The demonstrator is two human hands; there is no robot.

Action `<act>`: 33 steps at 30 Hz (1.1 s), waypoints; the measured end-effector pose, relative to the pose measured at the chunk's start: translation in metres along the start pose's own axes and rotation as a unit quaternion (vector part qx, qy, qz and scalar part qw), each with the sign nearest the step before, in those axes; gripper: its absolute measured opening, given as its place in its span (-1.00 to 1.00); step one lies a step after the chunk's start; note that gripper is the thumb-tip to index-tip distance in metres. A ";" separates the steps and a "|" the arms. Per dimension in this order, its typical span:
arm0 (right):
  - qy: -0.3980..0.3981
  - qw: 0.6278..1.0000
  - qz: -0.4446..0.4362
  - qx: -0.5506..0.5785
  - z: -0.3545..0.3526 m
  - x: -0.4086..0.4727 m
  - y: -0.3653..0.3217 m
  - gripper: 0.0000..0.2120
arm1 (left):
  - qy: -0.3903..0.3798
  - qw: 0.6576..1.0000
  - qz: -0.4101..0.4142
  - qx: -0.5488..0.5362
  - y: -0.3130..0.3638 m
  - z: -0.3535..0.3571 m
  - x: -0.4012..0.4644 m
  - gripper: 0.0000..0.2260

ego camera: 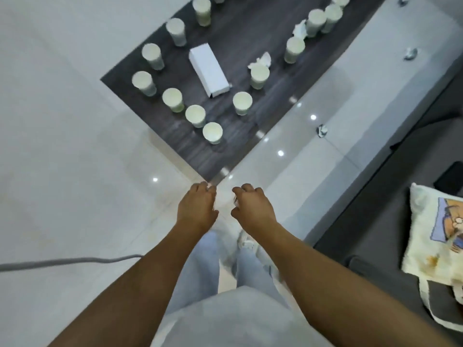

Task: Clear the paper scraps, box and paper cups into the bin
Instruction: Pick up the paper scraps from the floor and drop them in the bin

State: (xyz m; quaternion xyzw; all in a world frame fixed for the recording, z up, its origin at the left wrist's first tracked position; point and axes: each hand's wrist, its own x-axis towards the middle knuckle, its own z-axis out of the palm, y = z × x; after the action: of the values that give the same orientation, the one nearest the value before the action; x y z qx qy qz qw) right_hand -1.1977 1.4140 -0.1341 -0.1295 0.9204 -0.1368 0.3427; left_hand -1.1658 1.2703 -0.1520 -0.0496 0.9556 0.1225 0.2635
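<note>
A dark wooden table (175,142) stands ahead of me on the pale floor. Several white paper cups stand on it, the nearest one (212,132) close to the table's near corner. A long white box (209,68) lies flat in the middle. One crumpled paper scrap (261,59) sits behind a cup, and another scrap (300,28) lies farther back on the right. My left hand (198,206) and my right hand (250,206) are stretched out side by side just short of the table corner, fingers loosely curled and holding nothing. No bin is in view.
Small crumpled scraps lie on the glossy floor to the right (322,130) and farther back (411,53). A dark grey sofa (375,196) runs along the right side with a cream tote bag (436,234) on it. A grey cable (75,261) crosses the floor at left.
</note>
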 end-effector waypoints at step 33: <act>-0.081 0.911 -0.341 -0.217 0.065 0.230 -0.784 -0.53 | 0.227 0.855 -0.406 -0.232 -0.717 -0.228 -0.126 -0.59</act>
State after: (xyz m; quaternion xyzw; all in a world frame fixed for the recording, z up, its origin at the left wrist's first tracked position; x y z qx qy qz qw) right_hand -1.2091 0.5988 -0.0517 -0.5169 0.7964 -0.0314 0.3124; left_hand -1.0552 0.5225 -0.0468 -0.5189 0.8278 0.2079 0.0467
